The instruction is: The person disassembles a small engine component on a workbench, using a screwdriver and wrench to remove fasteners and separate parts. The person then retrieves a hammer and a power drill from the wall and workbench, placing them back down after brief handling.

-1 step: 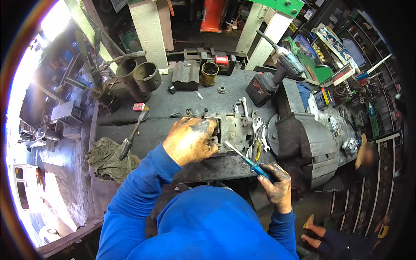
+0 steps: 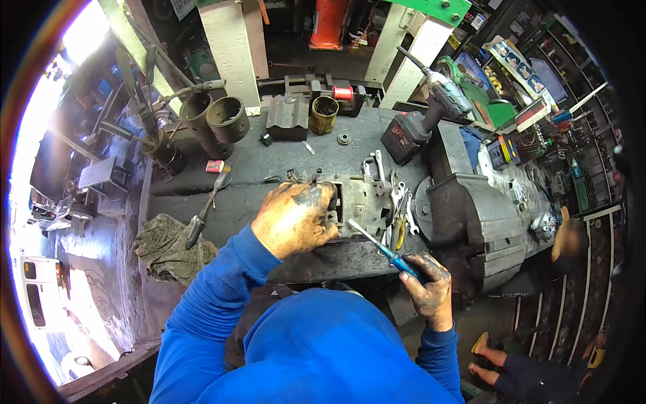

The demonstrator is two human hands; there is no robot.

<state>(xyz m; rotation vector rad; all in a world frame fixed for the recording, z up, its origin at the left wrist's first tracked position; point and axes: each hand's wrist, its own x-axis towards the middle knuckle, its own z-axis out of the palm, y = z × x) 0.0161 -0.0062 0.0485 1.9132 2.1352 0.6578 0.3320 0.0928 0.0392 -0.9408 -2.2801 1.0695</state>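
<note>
My left hand (image 2: 296,219) is closed over the left end of a grey metal housing (image 2: 363,205) on the dark bench (image 2: 303,262), its fingertips partly hidden at the housing's opening. In my right hand (image 2: 431,293) is a screwdriver (image 2: 391,254) with a blue handle, its tip angled toward the housing, close to its near side. Beside the housing's right end lie several spanners (image 2: 410,219) and pliers with yellow grips. To the left, a dark-handled tool (image 2: 196,227) rests by a crumpled cloth (image 2: 171,249).
At the back stand metal cylinders (image 2: 227,124), a grimy can (image 2: 325,116) and a cordless impact tool (image 2: 407,138). A large vice (image 2: 474,229) occupies the bench's right. Another person (image 2: 511,380) is at lower right. A white vehicle (image 2: 37,293) shows at far left.
</note>
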